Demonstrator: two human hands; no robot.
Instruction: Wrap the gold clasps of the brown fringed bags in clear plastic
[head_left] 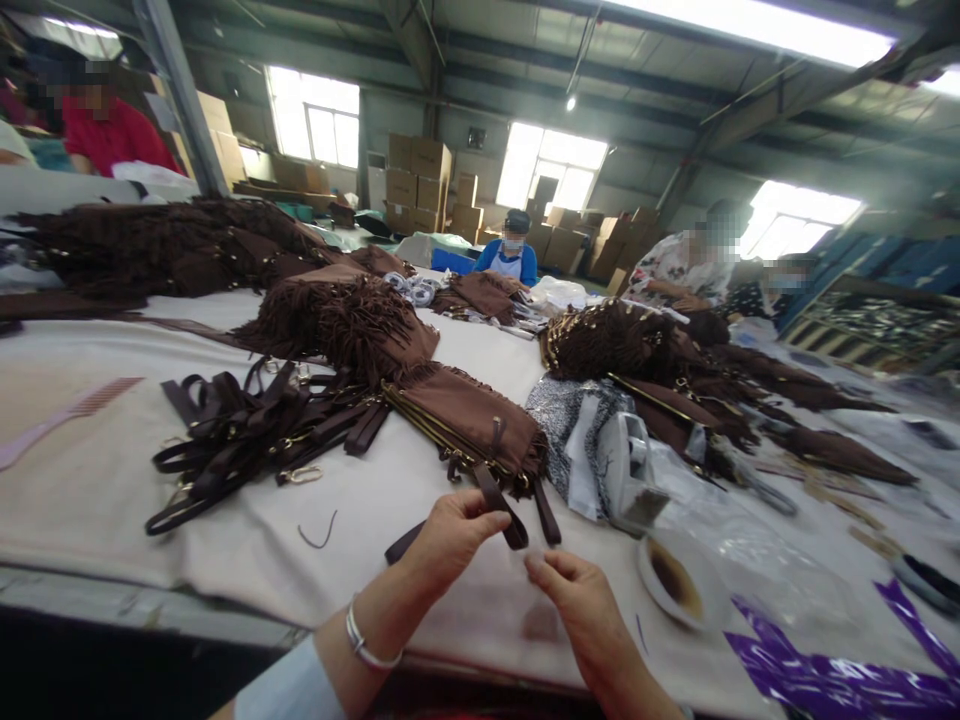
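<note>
My left hand (454,540) is closed on a dark brown wrist strap (504,508), pinched between thumb and fingers. The strap lies at the near end of a brown zipped pouch (480,410) with gold zippers and fringe; another end of strap hangs beside it. Just to the right, my right hand (585,605) has thumb and forefinger pressed together near the strap's loop. Whatever it pinches, if anything, is too small and blurred to name. A pile of dark straps (247,430) with gold clips lies left of the pouch.
A tape dispenser (634,470) and a small dish of brown liquid (671,580) stand to the right, near purple plastic (840,670). Fringed pouches (337,320) are heaped behind. A pink comb (67,420) lies left. Co-workers sit around the table.
</note>
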